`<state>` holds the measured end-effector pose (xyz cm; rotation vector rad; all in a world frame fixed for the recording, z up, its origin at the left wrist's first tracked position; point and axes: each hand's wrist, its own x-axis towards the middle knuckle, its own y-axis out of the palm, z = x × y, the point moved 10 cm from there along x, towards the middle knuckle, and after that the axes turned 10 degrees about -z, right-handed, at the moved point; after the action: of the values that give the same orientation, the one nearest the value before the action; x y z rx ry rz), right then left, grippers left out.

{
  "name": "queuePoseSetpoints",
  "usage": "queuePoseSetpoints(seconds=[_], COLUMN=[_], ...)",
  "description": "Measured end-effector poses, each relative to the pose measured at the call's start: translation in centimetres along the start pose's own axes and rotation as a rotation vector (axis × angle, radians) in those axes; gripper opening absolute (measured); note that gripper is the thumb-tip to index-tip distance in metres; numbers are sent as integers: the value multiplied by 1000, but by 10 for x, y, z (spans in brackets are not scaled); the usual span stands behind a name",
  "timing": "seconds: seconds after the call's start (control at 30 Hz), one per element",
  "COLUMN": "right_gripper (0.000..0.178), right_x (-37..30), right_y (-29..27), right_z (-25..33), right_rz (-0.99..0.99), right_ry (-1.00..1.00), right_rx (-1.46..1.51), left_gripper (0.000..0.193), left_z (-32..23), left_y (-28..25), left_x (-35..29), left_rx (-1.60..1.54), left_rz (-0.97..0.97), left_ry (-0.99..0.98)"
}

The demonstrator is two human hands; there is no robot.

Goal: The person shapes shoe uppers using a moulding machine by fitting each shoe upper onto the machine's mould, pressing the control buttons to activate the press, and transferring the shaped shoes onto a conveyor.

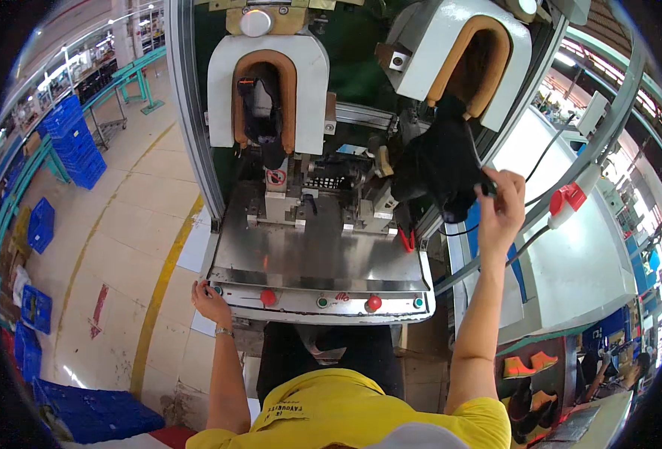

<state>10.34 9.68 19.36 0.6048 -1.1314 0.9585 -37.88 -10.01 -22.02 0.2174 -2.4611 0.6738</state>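
Observation:
My right hand (504,206) pinches the edge of a black shoe upper (439,161), which sits at the right station of a two-station shoe machine, below its tilted white U-shaped press head (522,56) with a tan padded lining. My left hand (210,301) rests at the left end of the front control panel, its fingertips by a green button (215,290). It holds nothing and its fingers are a little apart. At the left station another dark shoe upper (262,112) stands inside the tan pad (289,112) of the other white head.
The panel also bears red knobs (268,298) and further green buttons (322,302) below a metal plate (308,254). Red-handled pliers (406,239) lie at the plate's right edge. A red plug connector (567,199) hangs right. Blue crates (77,142) stand left; orange shoes (529,364) lie lower right.

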Motion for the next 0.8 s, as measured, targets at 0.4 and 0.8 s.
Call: queuePoseSetpoints(seconds=[0.4,0.8], right_gripper=[23,79], right_x=[20,-212], right_y=[-98,-214], right_z=[38,17], right_rz=[-81,713], right_ry=[112,671], right_rx=[27,-346], left_gripper=[32,11], left_z=[-370,-378], left_y=[-70,-100], left_x=[-96,-408], left_rx=[-1469,-707], left_rz=[1289,2235], left_ry=[-219,-1289])
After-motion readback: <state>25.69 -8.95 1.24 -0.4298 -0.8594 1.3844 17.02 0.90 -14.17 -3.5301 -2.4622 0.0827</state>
